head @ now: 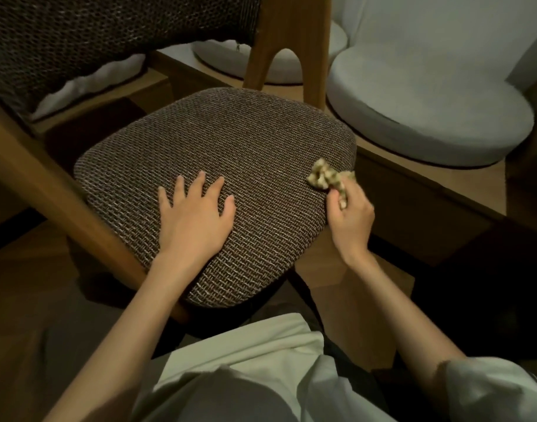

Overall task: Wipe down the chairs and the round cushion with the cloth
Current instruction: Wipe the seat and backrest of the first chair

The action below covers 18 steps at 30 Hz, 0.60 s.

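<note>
Cloth [325,181]: small, bunched, beige-and-brown check. It is pinched in the right hand [351,219], fingers curled round the lower end. The free end sticks out past the fingertips and lies on the right edge of the chair seat [230,141], near its far right corner. The right hand itself sits just off the seat edge, wrist below it.

Left hand [197,214]: flat on the seat, palm down, fingers straight and spread, holding nothing. It lies on the near-left part of the seat, well apart from the cloth, with bare woven fabric between the two hands.

The seat is brown woven fabric with rounded corners and lies under both hands. The wooden frame [47,184] runs diagonally to the left of the left hand. The backrest [78,35], in the same weave, is beyond the left hand, up and left. A forked wooden post [279,56] stands beyond the seat, between the hands' lines.

Round cushion [428,117]: pale grey and thick, beyond and to the right of the right hand. It lies flat on a raised wooden platform [413,193] and is apart from the cloth and the seat. A second pale cushion [270,65] lies further back, partly hidden by the post. Something pale and soft shows under the backrest, but I can't tell what it is.

Pale garment [245,354] lies nearest the camera, behind both forearms. The right forearm comes out of a pale sleeve [489,388].
</note>
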Each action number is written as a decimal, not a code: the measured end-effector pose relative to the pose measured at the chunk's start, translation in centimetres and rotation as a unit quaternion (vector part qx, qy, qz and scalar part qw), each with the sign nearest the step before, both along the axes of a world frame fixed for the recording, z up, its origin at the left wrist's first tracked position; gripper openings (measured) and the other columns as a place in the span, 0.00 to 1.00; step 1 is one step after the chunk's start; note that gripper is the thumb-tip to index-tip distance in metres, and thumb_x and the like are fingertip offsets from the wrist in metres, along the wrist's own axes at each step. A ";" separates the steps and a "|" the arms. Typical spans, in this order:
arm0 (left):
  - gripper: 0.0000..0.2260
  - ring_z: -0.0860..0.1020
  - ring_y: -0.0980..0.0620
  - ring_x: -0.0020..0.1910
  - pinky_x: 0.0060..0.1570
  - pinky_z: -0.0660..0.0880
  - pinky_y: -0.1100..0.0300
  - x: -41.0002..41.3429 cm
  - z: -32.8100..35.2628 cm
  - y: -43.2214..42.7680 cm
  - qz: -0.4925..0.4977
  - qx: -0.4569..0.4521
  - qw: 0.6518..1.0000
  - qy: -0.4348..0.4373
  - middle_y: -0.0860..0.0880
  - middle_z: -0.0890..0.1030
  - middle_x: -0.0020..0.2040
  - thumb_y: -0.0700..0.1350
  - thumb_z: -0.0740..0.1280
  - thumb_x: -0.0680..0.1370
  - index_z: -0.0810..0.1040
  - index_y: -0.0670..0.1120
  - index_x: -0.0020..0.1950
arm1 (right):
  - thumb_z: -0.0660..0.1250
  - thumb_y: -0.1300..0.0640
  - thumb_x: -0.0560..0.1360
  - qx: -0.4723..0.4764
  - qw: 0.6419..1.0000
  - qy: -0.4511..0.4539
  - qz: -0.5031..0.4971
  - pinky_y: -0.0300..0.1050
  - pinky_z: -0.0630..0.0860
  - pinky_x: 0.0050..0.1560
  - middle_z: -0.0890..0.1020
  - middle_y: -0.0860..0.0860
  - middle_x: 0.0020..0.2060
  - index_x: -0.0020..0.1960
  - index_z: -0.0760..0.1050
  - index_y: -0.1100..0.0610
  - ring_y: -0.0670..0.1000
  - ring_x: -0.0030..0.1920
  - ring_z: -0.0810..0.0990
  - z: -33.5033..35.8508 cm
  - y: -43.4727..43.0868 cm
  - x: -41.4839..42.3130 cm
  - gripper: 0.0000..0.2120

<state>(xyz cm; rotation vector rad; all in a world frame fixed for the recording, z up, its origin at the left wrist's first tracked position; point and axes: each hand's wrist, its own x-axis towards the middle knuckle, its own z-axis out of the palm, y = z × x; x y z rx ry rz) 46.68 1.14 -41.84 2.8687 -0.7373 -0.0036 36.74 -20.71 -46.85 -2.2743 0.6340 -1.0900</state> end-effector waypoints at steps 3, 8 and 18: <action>0.25 0.52 0.44 0.77 0.74 0.44 0.43 -0.1 0.1 0.1 0.002 -0.018 1.000 0.002 0.48 0.57 0.78 0.59 0.47 0.81 0.58 0.54 0.77 | 0.59 0.56 0.75 -0.030 0.997 -0.009 0.063 0.37 0.70 0.35 0.80 0.52 0.44 0.56 0.80 0.59 0.45 0.37 0.75 -0.5 4.9 -3.0 0.15; 0.18 0.68 0.50 0.70 0.68 0.63 0.53 -1.3 1.0 1.2 -0.016 -0.123 0.990 -0.065 0.49 0.71 0.70 0.50 0.56 0.82 0.72 0.49 0.70 | 0.60 0.55 0.74 -0.094 0.980 0.043 0.172 0.40 0.71 0.36 0.80 0.50 0.41 0.56 0.81 0.58 0.51 0.36 0.78 1.8 8.9 -4.1 0.15; 0.15 0.66 0.44 0.71 0.70 0.59 0.51 -3.2 7.3 8.1 -0.041 -0.081 0.916 -0.390 0.42 0.72 0.69 0.41 0.63 0.78 0.76 0.42 0.64 | 0.61 0.54 0.79 -0.168 0.872 0.204 0.411 0.48 0.74 0.47 0.80 0.48 0.54 0.61 0.73 0.52 0.51 0.49 0.79 5.8 9.9 8.0 0.12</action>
